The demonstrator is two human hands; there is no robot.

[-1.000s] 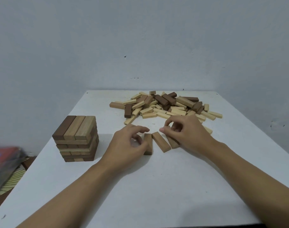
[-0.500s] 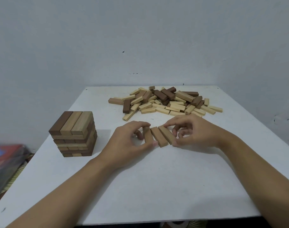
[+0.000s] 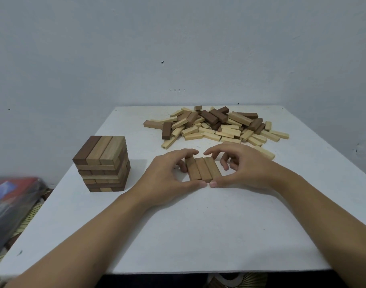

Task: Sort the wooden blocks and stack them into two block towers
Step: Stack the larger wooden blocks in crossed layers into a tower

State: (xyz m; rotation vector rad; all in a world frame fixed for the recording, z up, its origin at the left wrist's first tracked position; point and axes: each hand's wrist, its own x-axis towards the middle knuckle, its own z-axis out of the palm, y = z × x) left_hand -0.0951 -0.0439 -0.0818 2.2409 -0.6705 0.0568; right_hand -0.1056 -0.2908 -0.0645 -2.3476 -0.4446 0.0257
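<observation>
Pinching 3 blocks [image 3: 203,169] by their ends with left hand [image 3: 167,173] and right hand [image 3: 246,165]; probably handling light, stiff, smooth.

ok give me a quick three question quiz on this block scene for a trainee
1. Fill in: the top layer of the tower has one dark block and ___ lighter ones.
2. How many pieces make up the row of blocks held between the left hand and right hand? A two, B three, C five.
3. True or false: the loose pile lies farther from the person than the row.

Key: 1 two; 2 B; 3 true.
</observation>
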